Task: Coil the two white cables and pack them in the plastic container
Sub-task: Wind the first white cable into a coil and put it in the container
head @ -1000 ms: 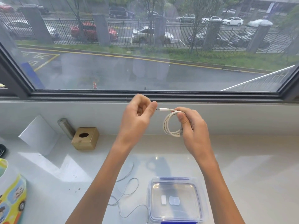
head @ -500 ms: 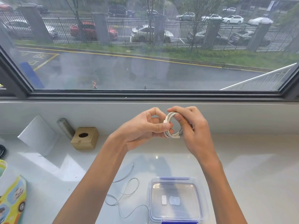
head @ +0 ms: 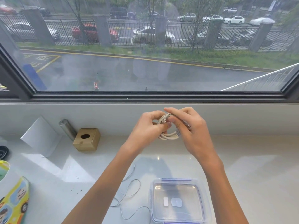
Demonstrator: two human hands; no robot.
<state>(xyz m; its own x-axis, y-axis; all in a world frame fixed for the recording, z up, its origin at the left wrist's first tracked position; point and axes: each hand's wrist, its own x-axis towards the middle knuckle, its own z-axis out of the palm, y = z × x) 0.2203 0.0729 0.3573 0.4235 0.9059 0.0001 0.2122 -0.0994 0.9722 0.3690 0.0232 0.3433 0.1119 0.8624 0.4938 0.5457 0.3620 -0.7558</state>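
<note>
Both hands held a coiled white cable above the counter.

The left hand (head: 145, 128) pinched the coiled cable (head: 169, 136) at its ten o'clock edge, thumb against fingertips, and the right hand (head: 194, 131) curled its fingers round the coil from the three o'clock side, forefinger laid across the top. The coil hung in the air in front of the window sill, clear of the counter (head: 252, 175). At six o'clock from the hands sat the plastic container (head: 201, 201) with its clear lid on. The second white cable (head: 130, 194) lay loose in open loops at nine o'clock of the container, just beside it. At nine o'clock from the hands stood a wooden block (head: 86, 140) with a hole in its top.
</note>
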